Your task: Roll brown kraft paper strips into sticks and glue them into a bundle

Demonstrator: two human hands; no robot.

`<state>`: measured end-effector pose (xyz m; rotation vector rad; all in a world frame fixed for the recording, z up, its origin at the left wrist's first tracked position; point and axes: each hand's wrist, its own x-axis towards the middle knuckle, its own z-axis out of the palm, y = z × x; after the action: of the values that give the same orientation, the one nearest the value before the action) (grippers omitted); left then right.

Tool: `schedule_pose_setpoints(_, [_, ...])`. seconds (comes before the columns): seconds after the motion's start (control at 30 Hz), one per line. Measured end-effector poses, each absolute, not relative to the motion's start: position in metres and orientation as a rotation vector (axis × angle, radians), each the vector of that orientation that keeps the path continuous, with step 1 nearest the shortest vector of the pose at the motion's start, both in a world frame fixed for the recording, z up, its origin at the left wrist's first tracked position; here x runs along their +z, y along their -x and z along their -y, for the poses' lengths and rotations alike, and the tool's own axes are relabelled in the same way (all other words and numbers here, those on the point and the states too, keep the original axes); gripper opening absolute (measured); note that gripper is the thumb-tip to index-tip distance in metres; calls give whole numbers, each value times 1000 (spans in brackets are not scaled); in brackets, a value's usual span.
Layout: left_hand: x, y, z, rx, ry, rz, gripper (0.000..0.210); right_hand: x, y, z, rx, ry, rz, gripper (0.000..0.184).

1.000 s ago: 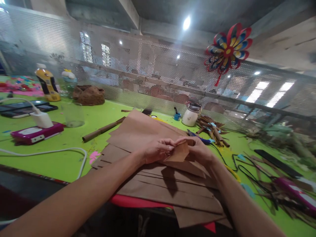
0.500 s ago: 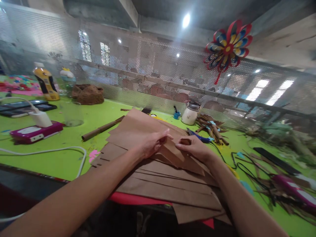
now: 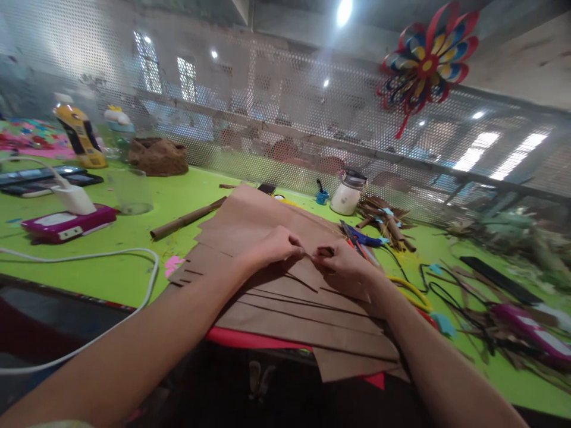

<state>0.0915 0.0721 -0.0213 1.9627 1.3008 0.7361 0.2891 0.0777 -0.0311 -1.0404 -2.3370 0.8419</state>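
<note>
Above a stack of brown paper sheets (image 3: 250, 217), my left hand (image 3: 283, 244) and my right hand (image 3: 341, 258) are close together, fingertips almost meeting. Each hand is closed in a pinch. Whatever lies between the fingertips is thin and too small to make out; it may be a bit of the brown paper. The sheets overlap in layers, and some show dark slits or narrow strips at their left side. Red paper (image 3: 259, 339) shows under the stack at the table's front edge.
Right of the stack lie blue-handled pliers (image 3: 368, 239), a yellow coil (image 3: 413, 294) and dark cables. Behind are a white jar (image 3: 348, 195) and a small blue pot (image 3: 322, 195). At left are a brown paper tube (image 3: 187, 219), a clear cup (image 3: 131, 193) and a purple power strip (image 3: 69, 224).
My left hand's forefinger, stretched out before, is now curled into a pinch. The raised paper flap under my hands now looks flatter. The view has tilted down slightly.
</note>
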Motion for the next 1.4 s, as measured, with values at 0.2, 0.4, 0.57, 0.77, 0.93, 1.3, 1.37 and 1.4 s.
schedule_pose_setpoints(0.2, [-26, -82, -84, 656, -2043, -1352, 23, -32, -284, -74, 549, 1038, 2427, 23])
schedule_pose_setpoints(0.4, [-32, -80, -88, 781, -2071, -1209, 28, -34, -284, -75, 604, 1047, 2390, 23])
schedule_pose_setpoints(0.57, [-35, -80, -87, 756, -2141, -1227, 26, -31, -282, -69, 609, 1087, 2352, 20])
schedule_pose_setpoints(0.77, [-33, -82, -88, 635, -2349, -1266, 16, -27, -277, -64, 485, 1179, 2410, 18])
schedule_pose_setpoints(0.93, [-35, -83, -87, 629, -2451, -1229, 18, -26, -277, -64, 401, 1083, 2481, 19])
schedule_pose_setpoints(1.3, [-38, -87, -85, 644, -2577, -1170, 18, -19, -281, -51, 203, 1096, 2603, 17])
schedule_pose_setpoints(1.37, [-37, -88, -84, 637, -2607, -1178, 17, -19, -282, -51, 158, 1124, 2615, 17])
schedule_pose_setpoints(1.4, [-36, -88, -83, 629, -2613, -1189, 17, -19, -281, -51, 129, 1131, 2624, 16])
